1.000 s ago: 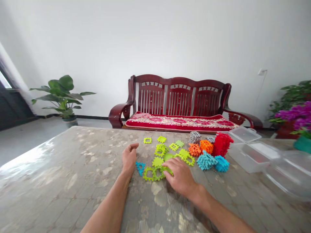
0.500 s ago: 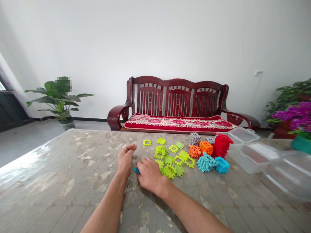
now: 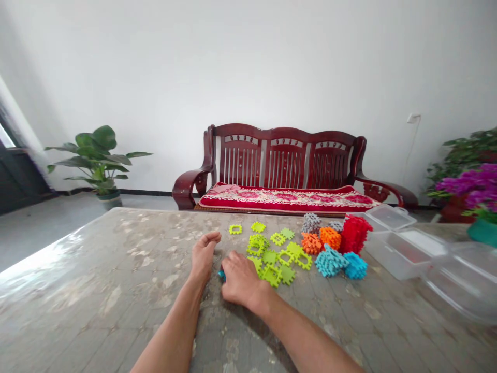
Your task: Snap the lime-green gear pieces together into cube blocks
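My left hand (image 3: 202,255) rests on its edge on the table, fingers bent and held together toward the right. Whether anything sits inside them is hidden. Close by on the right, my right hand (image 3: 239,274) is palm down with its fingers curled around a small blue toothed piece (image 3: 221,275). Only a bit of that piece shows at the fingertips. Several lime-green interlocking tiles (image 3: 271,257) with toothed edges lie just beyond and right of my right hand; some are solid, others have a square hole.
Stacked interlocking tiles stand farther right: grey (image 3: 311,223), orange (image 3: 330,237), red (image 3: 355,234), light blue (image 3: 330,260) and brighter blue (image 3: 355,264). Clear plastic boxes (image 3: 402,259) are at the right. A wooden bench (image 3: 285,160) stands behind the table (image 3: 116,290).
The blue piece has turned and slipped further under my right fingers, so less of it shows. My left fingers are slightly more curled. The lime-green tiles have stayed put.
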The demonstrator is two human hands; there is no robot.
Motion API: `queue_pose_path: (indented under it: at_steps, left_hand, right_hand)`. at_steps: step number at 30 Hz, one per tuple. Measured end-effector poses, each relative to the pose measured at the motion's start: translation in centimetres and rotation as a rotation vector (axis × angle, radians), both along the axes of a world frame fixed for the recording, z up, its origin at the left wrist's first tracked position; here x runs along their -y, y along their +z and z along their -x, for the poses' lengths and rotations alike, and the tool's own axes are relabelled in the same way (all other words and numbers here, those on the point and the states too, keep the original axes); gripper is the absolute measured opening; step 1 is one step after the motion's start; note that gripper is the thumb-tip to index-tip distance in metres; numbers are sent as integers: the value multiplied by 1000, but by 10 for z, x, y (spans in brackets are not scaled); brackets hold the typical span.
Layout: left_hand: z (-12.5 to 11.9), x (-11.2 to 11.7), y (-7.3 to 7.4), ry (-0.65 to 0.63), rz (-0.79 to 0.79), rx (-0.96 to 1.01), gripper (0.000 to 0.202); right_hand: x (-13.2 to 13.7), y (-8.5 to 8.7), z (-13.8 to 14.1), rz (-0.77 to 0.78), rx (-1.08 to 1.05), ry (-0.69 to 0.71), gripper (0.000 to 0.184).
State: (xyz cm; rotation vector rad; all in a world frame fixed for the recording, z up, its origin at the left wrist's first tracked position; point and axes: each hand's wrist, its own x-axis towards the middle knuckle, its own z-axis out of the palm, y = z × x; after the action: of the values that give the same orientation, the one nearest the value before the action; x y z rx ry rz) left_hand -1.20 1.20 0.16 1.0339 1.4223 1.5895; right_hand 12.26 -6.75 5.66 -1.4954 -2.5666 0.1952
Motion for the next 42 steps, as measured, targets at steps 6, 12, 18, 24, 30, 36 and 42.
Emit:
queue_pose_path:
  at_steps: [6, 12, 18, 24, 30, 36, 42]
  left_hand:
    - [-1, 0, -2, -11, 5, -74, 28]
    - [-1, -3, -6, -29, 19, -154, 31]
    - [-4, -4, -9, -48, 23, -262, 31]
    - [-4, -2, -8, -67, 35, -382, 31]
    - [-3, -1, -8, -78, 49, -462, 33]
    - [-3, -2, -10, -70, 59, -495, 34]
    - [-2, -2, -7, -77, 70, -506, 35]
  right_hand:
    - [-1, 12, -17, -45, -125, 38, 21]
    - [4, 6, -80, -213, -439, -55, 16]
    - [14, -39, -158, -257, -496, -184, 32]
    - [21, -49, -177, -305, -467, -266, 44]
    - [29, -43, -179, -236, -297, -440, 33]
    - [31, -48, -178, -207, -254, -434, 35]
    - [26, -47, -179, -340, -332, -393, 32]
